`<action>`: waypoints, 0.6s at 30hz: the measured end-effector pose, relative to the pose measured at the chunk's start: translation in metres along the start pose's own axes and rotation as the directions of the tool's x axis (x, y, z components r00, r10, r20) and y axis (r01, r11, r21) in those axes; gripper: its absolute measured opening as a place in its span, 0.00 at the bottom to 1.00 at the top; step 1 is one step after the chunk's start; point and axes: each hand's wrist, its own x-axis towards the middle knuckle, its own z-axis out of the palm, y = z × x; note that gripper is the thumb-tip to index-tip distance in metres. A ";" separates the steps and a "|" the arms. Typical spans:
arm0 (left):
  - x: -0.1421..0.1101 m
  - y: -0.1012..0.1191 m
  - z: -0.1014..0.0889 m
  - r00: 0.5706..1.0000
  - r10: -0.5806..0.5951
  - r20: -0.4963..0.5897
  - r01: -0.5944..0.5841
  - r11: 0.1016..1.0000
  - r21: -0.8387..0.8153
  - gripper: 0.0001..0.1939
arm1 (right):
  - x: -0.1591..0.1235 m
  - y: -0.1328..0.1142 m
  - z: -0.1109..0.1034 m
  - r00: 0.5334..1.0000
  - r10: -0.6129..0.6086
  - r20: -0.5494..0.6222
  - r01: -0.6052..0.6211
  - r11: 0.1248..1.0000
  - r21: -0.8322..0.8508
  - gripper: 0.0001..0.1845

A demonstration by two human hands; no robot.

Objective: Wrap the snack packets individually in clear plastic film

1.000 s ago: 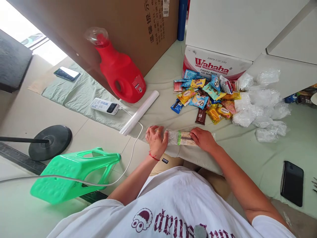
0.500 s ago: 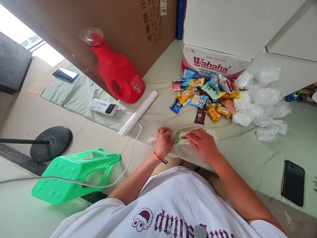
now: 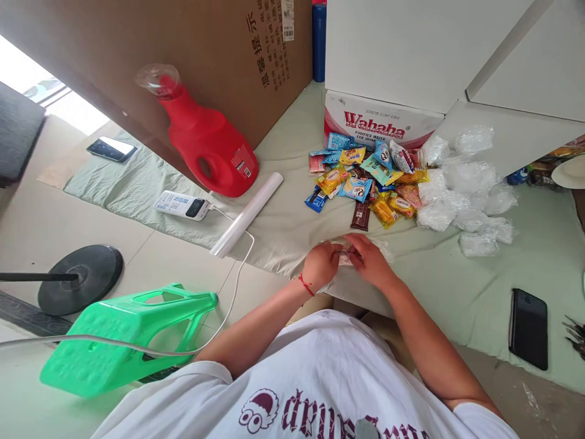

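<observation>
A small snack packet (image 3: 348, 258) lies in clear plastic film on the cloth in front of me, mostly covered by my fingers. My left hand (image 3: 321, 266) is closed at its left end, fingers curled on the film-covered packet. From the right, my right hand (image 3: 371, 259) pinches at the packet, its fingertips nearly meeting the left ones. Loose clear film (image 3: 386, 251) sticks out beyond the right hand. Just ahead lies a pile of colourful wrapped snacks (image 3: 355, 188), with a dark brown packet (image 3: 361, 216) nearest my hands.
Several film-wrapped bundles (image 3: 475, 183) sit right of the snacks, before a Wahaha carton (image 3: 379, 122). A film roll (image 3: 249, 213), power bank (image 3: 183, 205) and red jug (image 3: 214, 146) stand left. A black phone (image 3: 529, 329) lies right; a green stool (image 3: 123, 341) lies lower left.
My left hand has moved right, over the packet's green end, bringing film with it. Both hands are now close together. The view has shifted slightly.
</observation>
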 end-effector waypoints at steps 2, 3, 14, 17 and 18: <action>-0.004 0.000 0.004 0.999 0.047 -0.013 -0.043 0.971 0.237 0.18 | -0.010 0.009 -0.014 0.991 0.065 -0.118 -0.074 0.994 -0.076 0.29; -0.006 -0.001 0.005 0.999 0.036 -0.020 -0.029 0.958 0.286 0.18 | -0.016 0.014 -0.020 0.978 0.124 -0.167 -0.150 0.977 -0.154 0.29; 0.002 -0.012 0.005 0.971 -0.039 -0.237 0.101 0.962 0.254 0.20 | -0.038 0.004 -0.026 0.916 0.382 -0.124 -0.401 0.857 -0.324 0.04; -0.005 -0.010 0.014 0.960 0.096 -0.264 -0.050 0.984 0.173 0.09 | -0.041 -0.021 -0.014 0.898 0.438 -0.051 -0.439 0.879 -0.184 0.06; -0.007 -0.008 0.017 0.953 0.144 -0.267 -0.107 0.983 0.149 0.08 | -0.042 -0.027 -0.008 0.894 0.447 -0.039 -0.449 0.889 -0.095 0.06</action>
